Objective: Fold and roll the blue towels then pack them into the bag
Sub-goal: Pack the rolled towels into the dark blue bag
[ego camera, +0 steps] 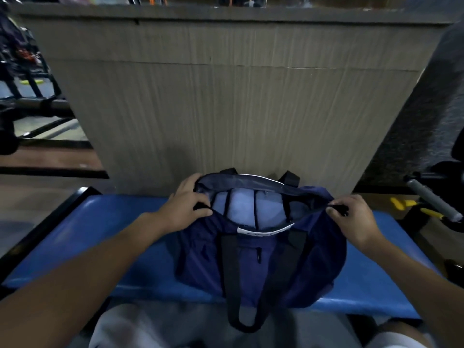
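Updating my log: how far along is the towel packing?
Done: rolled light blue towels lie side by side inside the open navy bag. In hand: the left hand grips one end of the opening, the right hand pinches what looks like the zip pull. Left: probably just closing it.

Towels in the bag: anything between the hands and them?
Only thin black straps crossing the open mouth above the rolled towels. The left hand and right hand grip the bag at its two ends.

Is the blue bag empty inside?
No, rolled blue towels sit side by side inside the open bag.
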